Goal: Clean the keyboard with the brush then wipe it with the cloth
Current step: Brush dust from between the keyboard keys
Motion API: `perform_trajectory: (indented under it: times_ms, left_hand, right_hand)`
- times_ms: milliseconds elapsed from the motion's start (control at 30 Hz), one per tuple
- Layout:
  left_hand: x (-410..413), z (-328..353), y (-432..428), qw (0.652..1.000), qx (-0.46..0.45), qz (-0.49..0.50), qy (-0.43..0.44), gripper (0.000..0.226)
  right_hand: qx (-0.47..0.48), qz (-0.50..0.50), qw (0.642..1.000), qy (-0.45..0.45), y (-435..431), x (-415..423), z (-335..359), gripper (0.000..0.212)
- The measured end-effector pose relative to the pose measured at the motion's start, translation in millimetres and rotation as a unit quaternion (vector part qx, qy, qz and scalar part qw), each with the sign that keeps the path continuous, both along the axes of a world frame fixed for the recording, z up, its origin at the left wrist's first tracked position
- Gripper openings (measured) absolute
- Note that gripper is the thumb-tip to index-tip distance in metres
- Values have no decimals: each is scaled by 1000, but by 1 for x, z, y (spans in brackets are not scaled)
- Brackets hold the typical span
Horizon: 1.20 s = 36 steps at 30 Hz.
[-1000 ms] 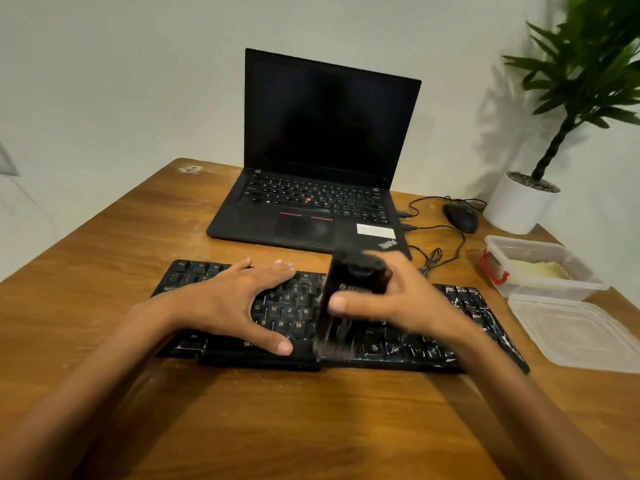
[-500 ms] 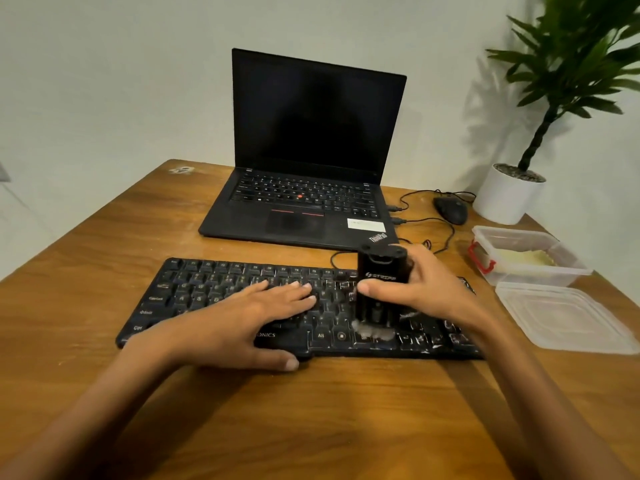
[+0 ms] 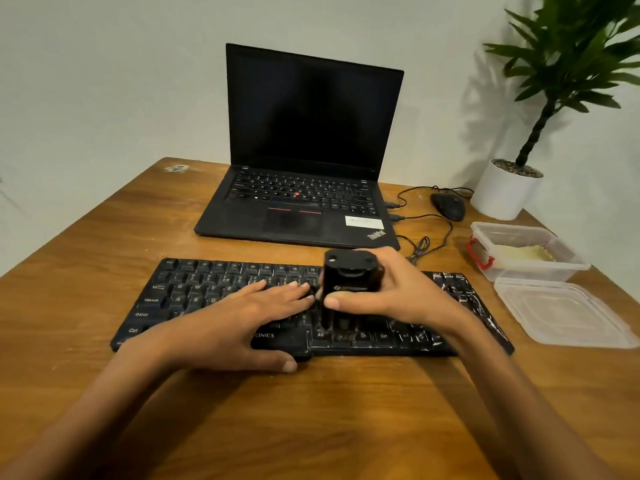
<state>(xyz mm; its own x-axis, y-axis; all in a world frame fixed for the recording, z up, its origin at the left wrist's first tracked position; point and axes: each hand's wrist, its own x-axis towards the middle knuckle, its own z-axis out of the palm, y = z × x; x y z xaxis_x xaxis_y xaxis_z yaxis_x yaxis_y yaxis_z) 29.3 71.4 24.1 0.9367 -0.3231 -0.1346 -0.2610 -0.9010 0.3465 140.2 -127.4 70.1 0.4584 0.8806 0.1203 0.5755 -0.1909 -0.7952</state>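
So the black keyboard (image 3: 214,289) lies on the wooden table (image 3: 311,427) just in front of the laptop (image 3: 304,150), long axis running left to right, pretty much parallel to the near table edge. The brush (image 3: 349,278) is a chunky black block standing upright on it, long axis vertical, flat top facing up at the camera and the bristle end down on the bottom row, right by the Alt key.

The right hand (image 3: 398,289) is wrapped around the brush body, thumb across the front and fingers round the back. The left hand (image 3: 242,320) lies flat on the keys just left of the brush, fingers straight, thumb stretched along the keyboard's near edge.

Hard-to-see stuff: the bristles are a dark blur, so I can't really tell their shape. Both hands cover the middle of the keyboard, and the logo on its front lip only shows "ONICS". The keys at the right end have whitish streaks and I can't read them.

Off to the right there's a clear container (image 3: 519,251) with something pale yellow in it (can't tell what) and its lid (image 3: 561,313) lying beside it.
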Motion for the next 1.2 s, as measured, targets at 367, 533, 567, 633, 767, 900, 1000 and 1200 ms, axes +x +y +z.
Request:
perform_trajectory:
  times_ms: [367,533,567,633,767,900,1000,1200]
  left_hand:
    - [-1,-2,1,1000,-5,-1,-1,79]
    - [1,1,0,1000,-14,7,5,80]
    - [2,2,0,1000,-19,12,-1,81]
    - [4,4,0,999,-23,23,-13,84]
    - [4,5,-3,1000,-10,28,2,85]
    - [3,5,-3,999,-13,32,11,86]
    - [4,5,-3,999,-11,30,7,86]
    - [4,8,-4,999,-18,31,13,84]
  right_hand:
    - [27,-24,999,27,-10,2,-6,33]
    - [3,-116,993,32,-48,20,8,40]
    - [7,-88,996,25,-45,22,10,43]
    - [43,-32,997,52,-31,16,8,36]
    - [49,-41,998,10,-2,17,-5,24]
    - [95,-76,993,7,-3,29,-4,30]
    - [53,-26,998,26,-1,26,-8,30]
    - [48,1,999,5,5,22,-6,21]
